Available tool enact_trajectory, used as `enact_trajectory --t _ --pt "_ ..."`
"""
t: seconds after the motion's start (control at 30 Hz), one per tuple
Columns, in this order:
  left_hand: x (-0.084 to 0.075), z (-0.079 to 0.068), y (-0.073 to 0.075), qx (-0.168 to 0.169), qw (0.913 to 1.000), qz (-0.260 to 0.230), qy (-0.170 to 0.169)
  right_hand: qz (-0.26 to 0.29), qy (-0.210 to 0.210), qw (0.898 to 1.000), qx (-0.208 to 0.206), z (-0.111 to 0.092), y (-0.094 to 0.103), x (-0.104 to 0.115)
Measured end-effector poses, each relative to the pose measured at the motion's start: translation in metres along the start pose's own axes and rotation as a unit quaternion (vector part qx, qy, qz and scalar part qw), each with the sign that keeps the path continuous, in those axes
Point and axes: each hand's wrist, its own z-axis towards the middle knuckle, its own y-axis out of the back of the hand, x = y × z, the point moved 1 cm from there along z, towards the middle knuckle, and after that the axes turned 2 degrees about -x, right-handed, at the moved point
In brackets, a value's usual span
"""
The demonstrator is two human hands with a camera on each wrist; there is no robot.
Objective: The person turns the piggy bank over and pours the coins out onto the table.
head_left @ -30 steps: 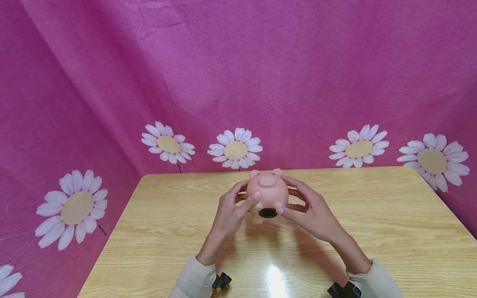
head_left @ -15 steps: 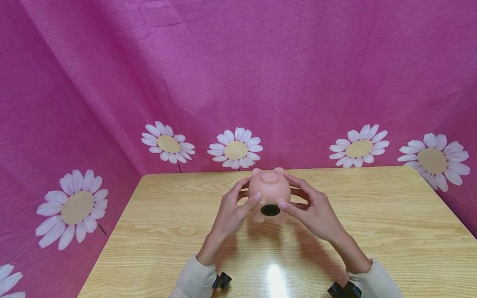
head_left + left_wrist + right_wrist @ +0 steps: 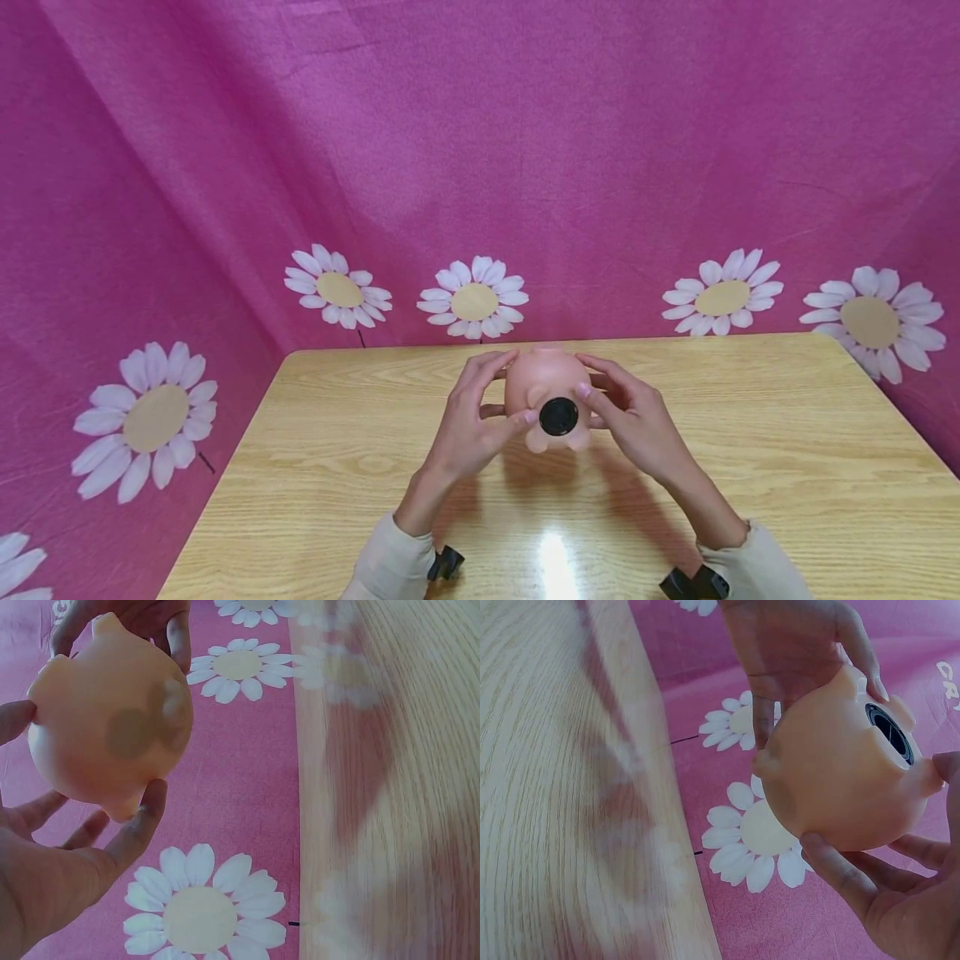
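A round pink piggy bank [image 3: 546, 375] is held between both hands over the table, its underside tilted toward the head camera. A black round plug [image 3: 558, 417] shows in its belly among the stubby feet. My left hand [image 3: 468, 421] grips the left side, thumb near the plug's edge. On the right side my right hand [image 3: 637, 417] grips it, thumb just above the plug. In the left wrist view dark patches show on the bank's body [image 3: 112, 712]. The right wrist view shows the plug [image 3: 890, 733] side-on, between the feet.
The wooden table [image 3: 337, 467] spreads beneath the hands, with a shine near its front. A magenta cloth [image 3: 525, 150] printed with white daisies hangs behind and at the sides. Black devices sit at the left cuff [image 3: 393, 554] and the right cuff [image 3: 753, 562].
The piggy bank has rolled back in the hands, so its snout has turned up and away and the plug faces the head camera more fully. It has shifted slightly right; both thumbs have moved.
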Motion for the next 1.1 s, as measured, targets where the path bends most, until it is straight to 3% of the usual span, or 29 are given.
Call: enact_trajectory --t 0.23,0.47,0.7,0.93,1.1 --pt "0.0009 0.0007 0.0012 0.021 0.9997 -0.006 -0.006 -0.012 -0.007 1.0 0.006 0.0004 0.0016 0.0001" --pt "0.0023 0.0014 0.0016 0.014 0.9999 -0.009 0.003 -0.017 -0.003 1.0 0.018 -0.0004 0.0023 0.0021" --pt "0.0016 0.0003 0.0023 -0.018 0.9991 0.015 0.035 -0.034 0.062 0.997 0.033 -0.0013 0.0012 0.001" --pt "0.0007 -0.0003 0.0036 -0.03 0.9966 0.018 0.074 -0.057 0.111 0.991 0.051 -0.0028 -0.0031 0.0002" --pt "0.0002 -0.0003 0.0036 -0.025 0.9969 0.034 0.066 -0.059 0.118 0.991 0.037 -0.0046 -0.0039 0.0009"
